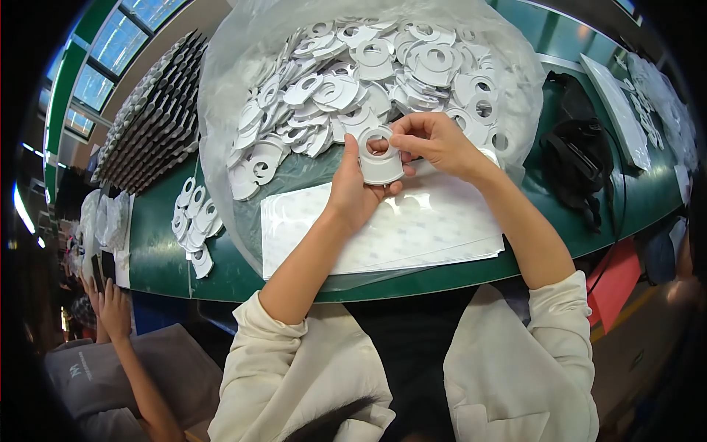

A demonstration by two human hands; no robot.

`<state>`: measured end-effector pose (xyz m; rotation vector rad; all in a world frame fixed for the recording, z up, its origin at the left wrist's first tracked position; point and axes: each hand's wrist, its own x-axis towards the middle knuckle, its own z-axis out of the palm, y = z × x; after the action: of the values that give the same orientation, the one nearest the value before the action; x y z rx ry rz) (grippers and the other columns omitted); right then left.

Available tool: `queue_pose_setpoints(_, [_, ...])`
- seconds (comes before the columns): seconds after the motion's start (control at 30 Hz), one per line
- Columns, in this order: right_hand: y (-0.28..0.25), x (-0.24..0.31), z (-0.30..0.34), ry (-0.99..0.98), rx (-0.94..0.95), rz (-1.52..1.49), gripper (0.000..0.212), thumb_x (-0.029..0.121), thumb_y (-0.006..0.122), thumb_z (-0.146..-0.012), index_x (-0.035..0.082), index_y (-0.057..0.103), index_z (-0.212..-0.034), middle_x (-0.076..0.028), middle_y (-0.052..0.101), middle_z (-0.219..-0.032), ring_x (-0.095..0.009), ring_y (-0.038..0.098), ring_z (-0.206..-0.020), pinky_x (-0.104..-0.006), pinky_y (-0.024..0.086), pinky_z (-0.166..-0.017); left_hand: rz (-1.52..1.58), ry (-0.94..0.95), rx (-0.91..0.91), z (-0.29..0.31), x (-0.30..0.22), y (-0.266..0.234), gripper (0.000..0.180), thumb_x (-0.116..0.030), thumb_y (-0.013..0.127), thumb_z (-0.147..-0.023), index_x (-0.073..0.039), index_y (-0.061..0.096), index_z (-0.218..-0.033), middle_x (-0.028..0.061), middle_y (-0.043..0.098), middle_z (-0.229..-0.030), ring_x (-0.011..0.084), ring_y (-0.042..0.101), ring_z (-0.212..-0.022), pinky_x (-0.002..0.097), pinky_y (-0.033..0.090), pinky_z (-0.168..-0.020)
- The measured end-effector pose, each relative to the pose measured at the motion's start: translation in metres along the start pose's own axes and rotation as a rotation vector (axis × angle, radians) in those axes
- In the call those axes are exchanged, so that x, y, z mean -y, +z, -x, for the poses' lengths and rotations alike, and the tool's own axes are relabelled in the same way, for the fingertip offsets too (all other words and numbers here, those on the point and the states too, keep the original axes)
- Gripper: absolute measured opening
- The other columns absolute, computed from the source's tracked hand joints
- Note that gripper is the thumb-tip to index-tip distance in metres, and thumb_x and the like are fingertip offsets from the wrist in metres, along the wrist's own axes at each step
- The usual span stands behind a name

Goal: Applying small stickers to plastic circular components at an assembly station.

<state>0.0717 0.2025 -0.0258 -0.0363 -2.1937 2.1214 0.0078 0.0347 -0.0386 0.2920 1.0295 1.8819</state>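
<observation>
My left hand [352, 180] is closed round a white plastic part [383, 169] with a large round hole, holding it from below and at its left edge. Thumb and fingers of my right hand [434, 141] pinch at the ring on the part's upper right; whether anything thin sits between those fingertips is too small to make out. Under both hands lies a stack of white glossy sheets [331, 243]. Just beyond them a big heap of similar white parts [346, 88] fills a clear plastic bag [224, 96] spread open on the green table [158, 243].
A small pile of white parts [195, 221] lies left of the bag. Behind it stand stacked grey trays [158, 118]. On the right are a black bag [578, 147], a white panel [615, 110] and more plastic wrap [666, 110]. A co-worker's hand [114, 313] shows at the far left.
</observation>
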Motion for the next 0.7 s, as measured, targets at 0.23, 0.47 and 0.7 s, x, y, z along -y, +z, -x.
queue_pose_setpoints(0.23, [-0.0006, -0.0016, -0.0002, -0.035, 0.003, 0.031, 0.014, 0.016, 0.064, -0.087, 0.002, 0.062, -0.089, 0.001, 0.06, -0.077, -0.005, 0.054, -0.068, -0.0204, 0.045, -0.062, -0.005, 0.015, 0.016, 0.0005, 0.0009, -0.0014, 0.062, -0.056, 0.009, -0.097, -0.008, 0.048, -0.108, 0.0113, 0.057, -0.099, 0.0212, 0.061, -0.085, 0.029, 0.044, -0.058])
queue_pose_setpoints(0.47, [-0.0006, -0.0026, -0.0003, -0.069, 0.008, 0.015, 0.017, 0.018, 0.064, -0.088, 0.001, 0.062, -0.091, 0.0, 0.06, -0.079, -0.006, 0.055, -0.071, -0.0213, 0.047, -0.064, -0.003, 0.025, 0.025, 0.0008, -0.0003, -0.001, 0.061, -0.058, 0.018, -0.096, -0.008, 0.049, -0.107, 0.01, 0.058, -0.098, 0.0196, 0.061, -0.084, 0.0281, 0.044, -0.058])
queue_pose_setpoints(0.7, [-0.0032, -0.0035, -0.0008, -0.073, 0.028, 0.062, 0.019, 0.018, 0.064, -0.088, 0.0, 0.062, -0.09, 0.0, 0.06, -0.081, -0.006, 0.054, -0.073, -0.0217, 0.048, -0.065, -0.069, 0.032, 0.014, 0.0009, 0.0008, -0.0021, 0.027, -0.027, 0.043, -0.094, -0.006, 0.05, -0.109, 0.0113, 0.06, -0.099, 0.021, 0.062, -0.084, 0.0278, 0.045, -0.058])
